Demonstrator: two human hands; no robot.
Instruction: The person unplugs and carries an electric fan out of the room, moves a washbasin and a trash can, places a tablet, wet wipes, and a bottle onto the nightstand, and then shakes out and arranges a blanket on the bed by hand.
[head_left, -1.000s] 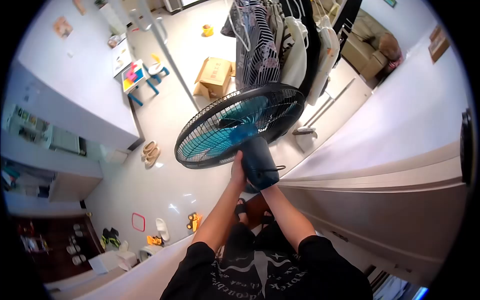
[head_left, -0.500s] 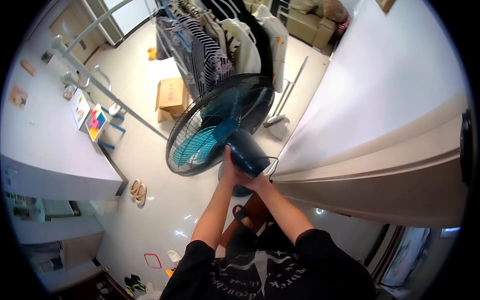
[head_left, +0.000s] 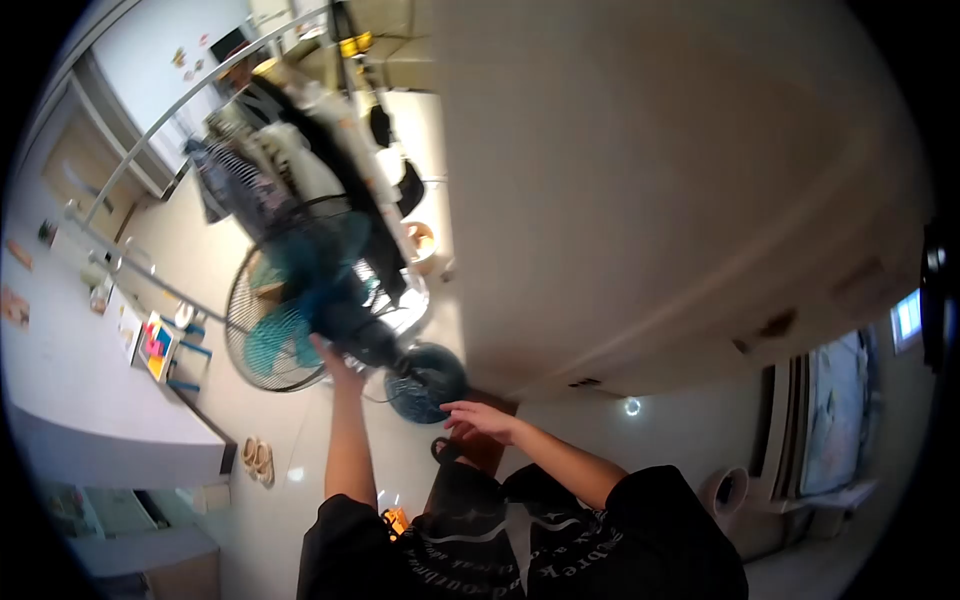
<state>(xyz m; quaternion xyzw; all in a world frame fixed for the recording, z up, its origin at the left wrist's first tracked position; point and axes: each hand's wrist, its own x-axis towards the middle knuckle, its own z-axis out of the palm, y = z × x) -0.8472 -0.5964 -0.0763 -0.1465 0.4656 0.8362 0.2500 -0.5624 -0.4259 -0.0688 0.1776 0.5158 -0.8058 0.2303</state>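
Note:
A standing fan (head_left: 345, 320) with a black wire cage and teal blades leans left of centre, its round dark base (head_left: 428, 385) near the middle. My left hand (head_left: 338, 362) is at the underside of the fan head, beside the motor housing, its fingers partly hidden; whether it grips the fan is unclear. My right hand (head_left: 482, 420) is off the fan, fingers apart with nothing in them, just right of and below the base. A thin cord hangs by the base.
A clothes rack (head_left: 150, 275) with hanging clothes (head_left: 300, 160) stands behind the fan. A wall (head_left: 640, 200) fills the right. Beige shoes (head_left: 257, 460) lie on the floor at left, and a small table (head_left: 158, 350) stands further back.
My right hand has come off the fan's motor housing and opened. The fan and my left hand have shifted left in view, and more of the round base shows. The view has turned.

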